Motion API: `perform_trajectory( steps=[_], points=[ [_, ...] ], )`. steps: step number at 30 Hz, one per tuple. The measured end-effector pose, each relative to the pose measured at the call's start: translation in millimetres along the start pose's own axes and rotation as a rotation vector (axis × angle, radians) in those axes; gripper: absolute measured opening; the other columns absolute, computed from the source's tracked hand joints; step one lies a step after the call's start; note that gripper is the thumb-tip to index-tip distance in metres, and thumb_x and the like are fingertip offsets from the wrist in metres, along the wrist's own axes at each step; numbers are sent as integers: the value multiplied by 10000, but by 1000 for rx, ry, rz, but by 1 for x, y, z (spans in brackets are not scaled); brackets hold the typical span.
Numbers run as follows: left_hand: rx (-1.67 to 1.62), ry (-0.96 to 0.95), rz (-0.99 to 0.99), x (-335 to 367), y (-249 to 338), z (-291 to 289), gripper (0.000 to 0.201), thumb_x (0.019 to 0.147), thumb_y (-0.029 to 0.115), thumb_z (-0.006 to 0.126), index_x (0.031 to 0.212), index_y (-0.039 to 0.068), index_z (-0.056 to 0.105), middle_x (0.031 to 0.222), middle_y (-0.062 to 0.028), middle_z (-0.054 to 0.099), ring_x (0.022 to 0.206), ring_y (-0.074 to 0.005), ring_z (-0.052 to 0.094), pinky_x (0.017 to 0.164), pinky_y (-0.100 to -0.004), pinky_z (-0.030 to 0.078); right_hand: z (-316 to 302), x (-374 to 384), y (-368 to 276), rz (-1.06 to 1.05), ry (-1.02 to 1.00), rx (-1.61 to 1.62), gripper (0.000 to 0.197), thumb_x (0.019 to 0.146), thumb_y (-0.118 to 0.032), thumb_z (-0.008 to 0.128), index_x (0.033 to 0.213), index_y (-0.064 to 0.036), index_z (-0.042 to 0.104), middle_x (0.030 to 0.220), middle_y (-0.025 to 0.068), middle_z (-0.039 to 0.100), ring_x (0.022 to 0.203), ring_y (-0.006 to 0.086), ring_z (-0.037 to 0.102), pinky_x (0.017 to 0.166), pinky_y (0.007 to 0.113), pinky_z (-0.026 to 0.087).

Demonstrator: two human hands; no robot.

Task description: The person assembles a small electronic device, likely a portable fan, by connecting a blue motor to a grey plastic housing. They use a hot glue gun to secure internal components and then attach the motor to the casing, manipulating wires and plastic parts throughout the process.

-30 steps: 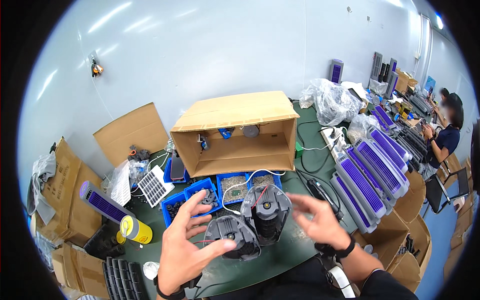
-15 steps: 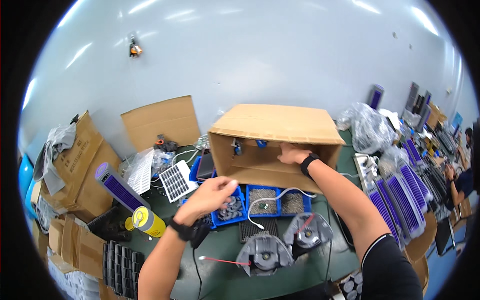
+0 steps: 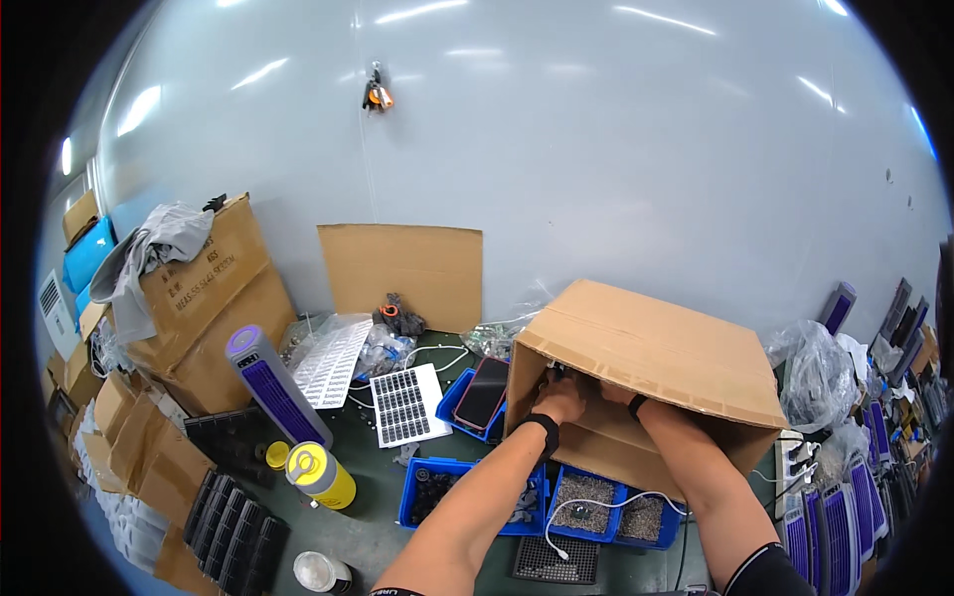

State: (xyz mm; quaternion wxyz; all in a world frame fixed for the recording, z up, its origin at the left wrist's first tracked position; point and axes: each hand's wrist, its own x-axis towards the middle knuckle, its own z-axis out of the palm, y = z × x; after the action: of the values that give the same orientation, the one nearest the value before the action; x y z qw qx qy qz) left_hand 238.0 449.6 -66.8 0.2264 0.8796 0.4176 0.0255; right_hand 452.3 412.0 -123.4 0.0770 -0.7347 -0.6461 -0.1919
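In the lower left, a yellow bottle [image 3: 333, 487] stands on the worktop [image 3: 383, 519]. Right of centre, left hand [image 3: 560, 401] and right hand [image 3: 618, 391] reach inside the cardboard box [image 3: 656, 336]; fingers obscured, grip uncertain. The reach looks made, any withdrawal not yet.

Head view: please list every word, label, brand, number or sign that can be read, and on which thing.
I do not copy printed wording.
Brown carton: dark letters and numbers, partly legible.
White sheet: rows of dark print, hard to read.
Black cuff: pale letters, cut off.
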Motion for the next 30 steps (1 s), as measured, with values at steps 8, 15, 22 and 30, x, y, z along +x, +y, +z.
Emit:
perform_trajectory(
  steps=[8,15,22,30],
  points=[
    [-162,255,93,-5,-9,1,491,954,253,731,1333,-39,620,1362,-343,623,1254,-486,629,1076,-512,527,-35,-22,-17,290,23,672,564,1050,-464,527,1551,-206,490,1593,116,492,1430,319,478,1194,498,380],
    [-362,436,144,-80,28,-37,263,876,230,804,1015,7,779,977,-281,755,969,-445,730,880,-504,584,-66,-50,30,478,27,624,553,1008,-457,587,1488,-186,546,1531,124,545,1381,325,519,1157,489,413],
    [-334,569,315,-218,-5,-78,230,873,125,796,1051,-20,785,990,-195,753,880,-306,771,770,-375,615,-83,-67,67,558,-109,545,542,966,-449,647,1425,-165,602,1470,131,597,1331,331,560,1120,481,447],
    [-120,335,223,-371,-63,-86,156,829,13,778,984,12,794,979,-155,754,866,-310,748,760,-390,604,-46,-78,82,417,-198,480,531,917,-441,716,1353,-142,666,1399,140,658,1275,337,607,1077,471,485]
  ],
)
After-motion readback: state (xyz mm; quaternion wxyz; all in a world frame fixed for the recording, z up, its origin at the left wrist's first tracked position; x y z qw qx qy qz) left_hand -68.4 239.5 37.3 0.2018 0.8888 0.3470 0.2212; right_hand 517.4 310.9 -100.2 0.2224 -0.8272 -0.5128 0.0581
